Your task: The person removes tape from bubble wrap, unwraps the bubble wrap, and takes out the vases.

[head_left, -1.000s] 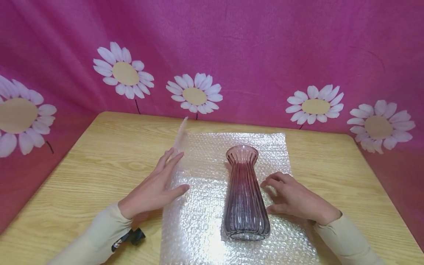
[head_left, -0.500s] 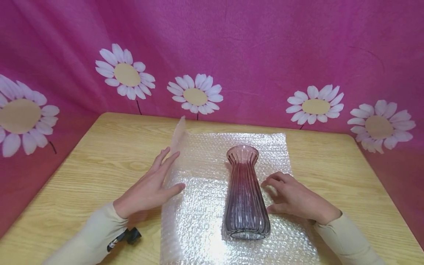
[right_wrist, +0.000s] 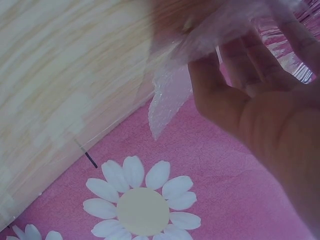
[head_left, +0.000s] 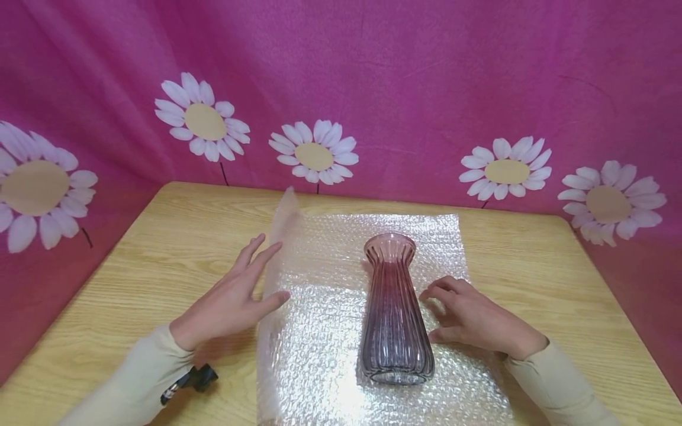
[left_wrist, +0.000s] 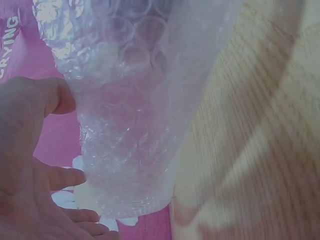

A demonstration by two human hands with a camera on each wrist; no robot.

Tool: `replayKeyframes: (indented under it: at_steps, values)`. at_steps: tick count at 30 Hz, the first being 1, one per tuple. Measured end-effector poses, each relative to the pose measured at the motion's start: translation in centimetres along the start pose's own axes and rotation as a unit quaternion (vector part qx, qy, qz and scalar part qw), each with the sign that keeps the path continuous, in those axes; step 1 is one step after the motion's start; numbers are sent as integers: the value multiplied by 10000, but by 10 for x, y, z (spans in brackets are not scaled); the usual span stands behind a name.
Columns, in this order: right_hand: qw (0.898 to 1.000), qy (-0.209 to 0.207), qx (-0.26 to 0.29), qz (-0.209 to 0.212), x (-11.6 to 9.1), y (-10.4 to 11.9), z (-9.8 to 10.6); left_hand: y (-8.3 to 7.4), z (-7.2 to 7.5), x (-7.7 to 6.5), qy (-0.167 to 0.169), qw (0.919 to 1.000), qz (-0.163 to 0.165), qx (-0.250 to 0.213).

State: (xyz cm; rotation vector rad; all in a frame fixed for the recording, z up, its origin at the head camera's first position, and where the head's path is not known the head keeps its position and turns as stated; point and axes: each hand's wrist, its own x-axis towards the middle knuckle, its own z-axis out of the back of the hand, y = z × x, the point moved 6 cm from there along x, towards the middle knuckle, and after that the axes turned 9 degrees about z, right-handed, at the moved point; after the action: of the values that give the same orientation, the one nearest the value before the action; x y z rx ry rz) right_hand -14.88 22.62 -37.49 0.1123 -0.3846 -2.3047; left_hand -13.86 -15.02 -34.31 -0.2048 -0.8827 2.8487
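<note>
A fluted glass vase [head_left: 396,313], pink at the flared mouth and fading to smoky grey at the base, lies on its side on a sheet of bubble wrap [head_left: 319,331]. My left hand [head_left: 226,305] is at the sheet's left edge, fingers spread and fairly straight. That edge of the bubble wrap [left_wrist: 135,120] stands up beside the fingertips in the left wrist view. On the vase's right, my right hand [head_left: 474,319] rests over the wrap with loosely bent fingers, fingertips right at the glass. Part of the wrap [right_wrist: 170,97] shows past this hand in the right wrist view.
The wooden table [head_left: 160,254] extends on both sides of the wrap. Behind it hangs a magenta cloth [head_left: 405,89] printed with white daisies. A small black device [head_left: 199,378] is at the left sleeve's wrist.
My left hand has drifted left and slightly toward me, and the raised left edge of the bubble wrap has leaned outward with it. The right hand and the vase have stayed put.
</note>
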Motion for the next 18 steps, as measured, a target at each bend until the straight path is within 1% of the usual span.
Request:
replayKeyframes:
  at_steps: [10, 14, 18]
  values:
    - [9999, -59, -51, 115, 0, 1, 1, -2, 10, -5, -2, 10000, 0, 46]
    - [10000, -10, -62, 49, 1, 1, 0, -3, 14, -6, 39, 10000, 67, 20]
    - [10000, -8, -52, 53, 1, 1, 1, -4, 18, -7, 36, 10000, 49, 43]
